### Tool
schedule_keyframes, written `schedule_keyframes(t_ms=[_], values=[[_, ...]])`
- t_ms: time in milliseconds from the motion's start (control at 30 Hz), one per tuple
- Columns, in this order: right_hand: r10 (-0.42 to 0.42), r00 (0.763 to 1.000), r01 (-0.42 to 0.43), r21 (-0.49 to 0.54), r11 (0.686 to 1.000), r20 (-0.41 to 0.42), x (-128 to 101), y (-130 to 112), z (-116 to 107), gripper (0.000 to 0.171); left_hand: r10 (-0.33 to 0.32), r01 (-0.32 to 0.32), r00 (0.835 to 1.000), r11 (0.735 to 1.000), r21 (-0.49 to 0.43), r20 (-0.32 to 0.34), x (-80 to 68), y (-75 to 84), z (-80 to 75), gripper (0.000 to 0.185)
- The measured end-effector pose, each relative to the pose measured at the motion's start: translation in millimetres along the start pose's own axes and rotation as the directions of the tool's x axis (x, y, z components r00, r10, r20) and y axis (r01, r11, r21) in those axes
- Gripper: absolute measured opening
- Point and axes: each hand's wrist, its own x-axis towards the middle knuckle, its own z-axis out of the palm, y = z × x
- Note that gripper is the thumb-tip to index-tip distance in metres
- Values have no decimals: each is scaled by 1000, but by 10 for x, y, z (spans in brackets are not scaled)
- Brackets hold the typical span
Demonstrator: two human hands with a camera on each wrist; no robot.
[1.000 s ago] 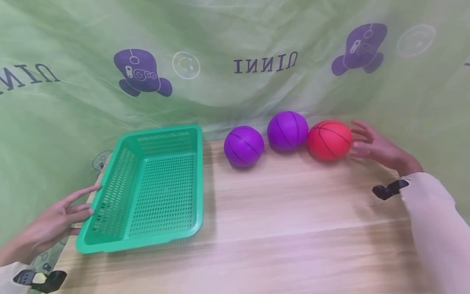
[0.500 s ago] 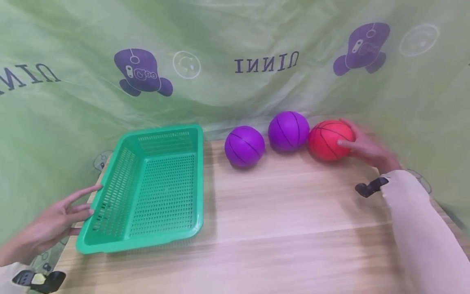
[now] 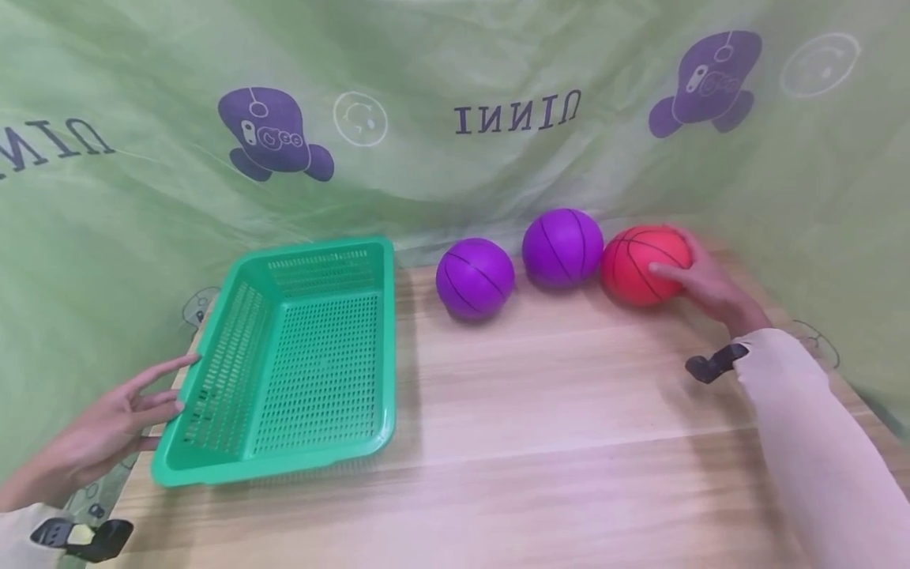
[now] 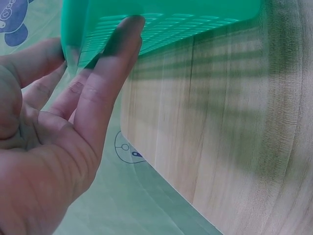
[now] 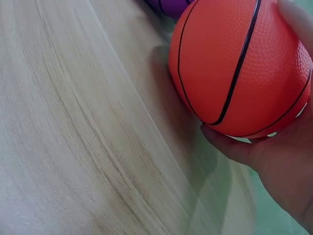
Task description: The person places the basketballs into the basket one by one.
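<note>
On the left in the head view, my left hand (image 3: 107,427) holds the near-left side of a green plastic basket (image 3: 389,356). The left wrist view shows thumb and fingers about the rim of the basket (image 4: 195,10). Far to the right, my right hand (image 3: 711,288) grips a small red basketball (image 3: 633,265), its thumb on the near side and fingers round the right. In the right wrist view the thumb presses low on the basketball (image 5: 215,63), close over the wooden surface. A purple basketball (image 3: 562,249) sits right at its left, with another purple basketball (image 3: 474,279) further left.
The balls and basket stand on a light wooden table (image 3: 540,442). Behind it hangs a green cloth (image 3: 419,182) with purple prints, close to the balls. The table's left edge runs beneath my left hand.
My right hand has moved left onto the red basketball, from beside it to gripping it. My left hand has stayed at the basket. The whole head view has shifted slightly.
</note>
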Motion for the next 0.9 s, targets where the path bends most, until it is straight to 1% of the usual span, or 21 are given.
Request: schedule_keyframes(t_ms=[200,300,400,567,667,833,900], values=[[-8,1000,8,-13,1000,-13,-53,-21,6,79,-16,16,1000,999,29,-5,-13,10,6,72],[-11,1000,11,-30,999,-6,-106,-40,5,79,-15,15,1000,1000,19,-2,-20,28,8,72],[-9,1000,10,-39,999,6,-144,-46,-3,79,0,0,1000,1000,4,5,-31,37,3,72],[-6,1000,6,-27,1000,8,-196,-72,-21,77,14,-14,1000,1000,5,2,-53,26,12,70],[-10,1000,10,-30,999,-2,-243,-94,-25,76,4,-4,1000,1000,-4,-4,-58,35,33,70],[-19,1000,19,-14,1000,-14,-322,-109,-20,76,-19,19,1000,1000,7,-9,-36,93,51,71],[-15,1000,15,-3,1000,-19,-348,-114,-15,76,-13,13,1000,1000,13,-8,-33,115,50,71]])
